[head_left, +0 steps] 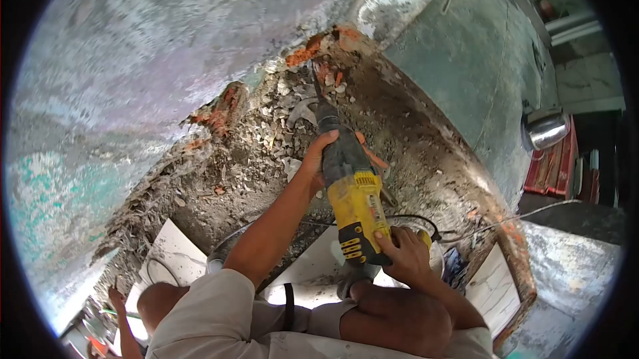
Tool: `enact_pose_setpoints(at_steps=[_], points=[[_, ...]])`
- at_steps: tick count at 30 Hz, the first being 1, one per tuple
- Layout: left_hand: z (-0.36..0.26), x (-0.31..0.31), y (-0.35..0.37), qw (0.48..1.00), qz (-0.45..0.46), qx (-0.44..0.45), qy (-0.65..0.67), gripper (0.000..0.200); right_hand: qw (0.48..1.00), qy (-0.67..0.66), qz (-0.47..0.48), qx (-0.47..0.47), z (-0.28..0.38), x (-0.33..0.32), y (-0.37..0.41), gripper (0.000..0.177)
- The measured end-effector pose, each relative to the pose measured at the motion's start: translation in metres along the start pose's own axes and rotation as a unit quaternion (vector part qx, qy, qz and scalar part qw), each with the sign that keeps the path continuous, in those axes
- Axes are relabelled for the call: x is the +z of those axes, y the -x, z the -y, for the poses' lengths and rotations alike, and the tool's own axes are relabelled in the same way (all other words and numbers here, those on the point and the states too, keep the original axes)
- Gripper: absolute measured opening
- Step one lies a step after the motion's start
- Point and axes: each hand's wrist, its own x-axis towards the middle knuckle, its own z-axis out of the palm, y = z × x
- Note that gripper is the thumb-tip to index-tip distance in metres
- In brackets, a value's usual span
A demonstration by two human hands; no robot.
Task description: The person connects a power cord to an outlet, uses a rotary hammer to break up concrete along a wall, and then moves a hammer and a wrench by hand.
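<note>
A yellow and black power hammer [353, 199] points away from me, its chisel bit [315, 82] at the broken brick edge [306, 52] where the walls meet. My left hand [322, 154] is wrapped round the black front part of the tool, its far fingers partly hidden behind the body. At the rear, my right hand [407, 252] holds the handle, with the thumb on the tool's back end. Loose rubble [279, 119] and soil lie below the bit.
A painted wall [133, 59] rises at left, a green wall [459, 59] at right. White tiles [174, 252] lie near my knees. A black cable [426, 220] runs right from the tool. A metal pot [548, 131] stands far right. Another person's hand [117, 299] shows at lower left.
</note>
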Motion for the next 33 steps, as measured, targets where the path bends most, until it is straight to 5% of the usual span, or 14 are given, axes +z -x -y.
enact_pose_setpoints(at_steps=[3,11,15,20,24,25,27,29,33], points=[[0.010,-0.029,-0.005,0.993,-0.092,0.048,-0.054,0.058,0.999,0.014,0.033,-0.024,-0.001,0.008,-0.001,0.073],[0.005,-0.034,-0.008,0.990,-0.113,0.061,-0.058,0.059,0.994,0.061,0.008,-0.094,-0.005,0.012,-0.012,0.064],[0.000,-0.022,-0.015,0.989,-0.117,0.064,-0.060,0.060,0.995,0.037,0.022,-0.094,-0.005,-0.017,-0.023,0.080],[-0.023,0.018,-0.030,0.991,-0.112,0.052,-0.044,0.049,0.996,-0.025,0.089,0.021,0.004,-0.070,-0.043,0.085],[-0.055,0.066,-0.052,0.984,-0.140,0.080,-0.077,0.052,0.972,-0.168,0.039,0.161,0.010,-0.152,-0.093,0.087],[-0.058,0.076,-0.055,0.983,-0.139,0.094,-0.074,0.052,0.985,-0.123,-0.008,0.123,0.005,-0.169,-0.106,0.084],[-0.060,0.092,-0.064,0.987,0.058,0.140,0.061,0.047,0.990,0.013,-0.117,0.081,-0.021,-0.193,-0.118,0.080],[-0.055,0.097,-0.080,0.980,0.078,0.161,0.082,0.043,0.934,-0.235,-0.135,0.233,-0.021,-0.214,-0.143,0.079],[-0.056,0.108,-0.104,0.968,0.055,0.217,0.111,0.041,0.943,-0.222,-0.090,0.233,-0.009,-0.225,-0.168,0.077]])
